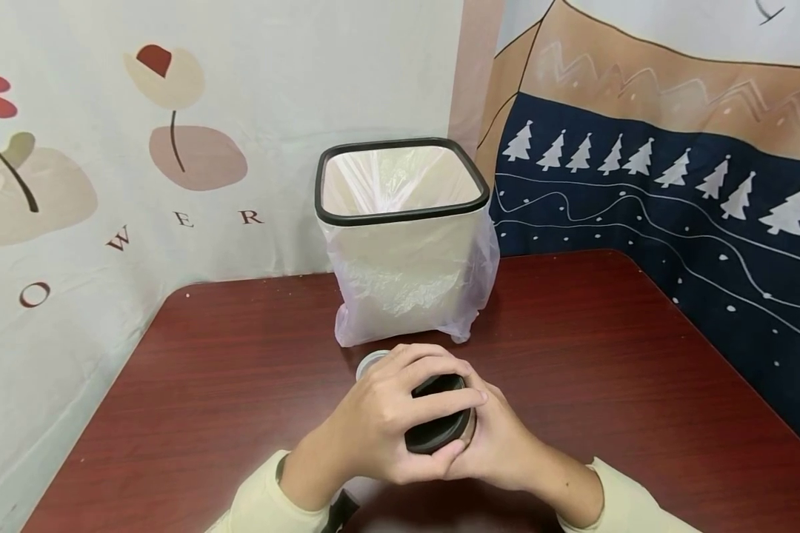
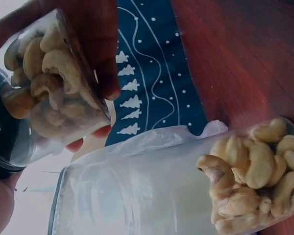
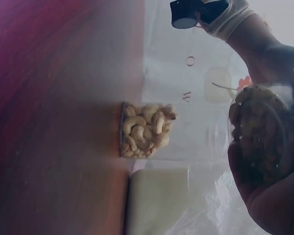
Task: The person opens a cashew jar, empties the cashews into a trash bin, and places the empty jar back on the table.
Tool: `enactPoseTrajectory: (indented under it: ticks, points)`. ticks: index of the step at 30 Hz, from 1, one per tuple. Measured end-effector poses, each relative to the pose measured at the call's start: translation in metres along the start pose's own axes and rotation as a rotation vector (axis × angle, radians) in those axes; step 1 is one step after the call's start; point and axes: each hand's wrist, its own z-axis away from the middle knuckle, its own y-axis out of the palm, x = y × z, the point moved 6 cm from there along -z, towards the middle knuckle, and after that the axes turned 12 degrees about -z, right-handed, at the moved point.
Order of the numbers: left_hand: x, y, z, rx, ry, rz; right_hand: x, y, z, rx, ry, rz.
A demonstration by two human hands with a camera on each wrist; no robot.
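Both hands hold a clear jar of cashews (image 2: 54,81) above the table, tilted, with a black lid (image 1: 435,431) on it. My left hand (image 1: 383,422) comes over from the left, its fingers and thumb gripping around the lid. From the right, my right hand (image 1: 500,448) wraps the jar's body, mostly hidden in the head view. A second clear jar, partly filled with cashews (image 3: 146,130), stands on the table just beyond the hands. In the head view only its pale round rim (image 1: 372,361) shows past the left hand.
A cream bin (image 1: 400,285) with a black rim and a thin plastic liner stands at the back of the dark red table (image 1: 240,385). Printed cloths (image 1: 273,96) hang behind the table and along its right side. A black device (image 3: 185,13) is on the left wrist.
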Motion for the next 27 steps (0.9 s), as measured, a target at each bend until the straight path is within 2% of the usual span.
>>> enactPoseTrajectory:
  ticks: [7,19,27]
  points:
    - [-0.0017,-0.0004,0.0013,-0.006,-0.011,-0.022,0.0004,-0.0003,0.0002,0.005,-0.005,0.016]
    - [-0.0047,-0.0083,-0.0060,0.066,0.031,0.003,0.0042,-0.0067,-0.0030,0.115,-0.039,-0.038]
    - [-0.0065,-0.0069,-0.0061,0.046,0.055,0.010,0.0041,-0.0047,-0.0028,0.146,-0.070,-0.008]
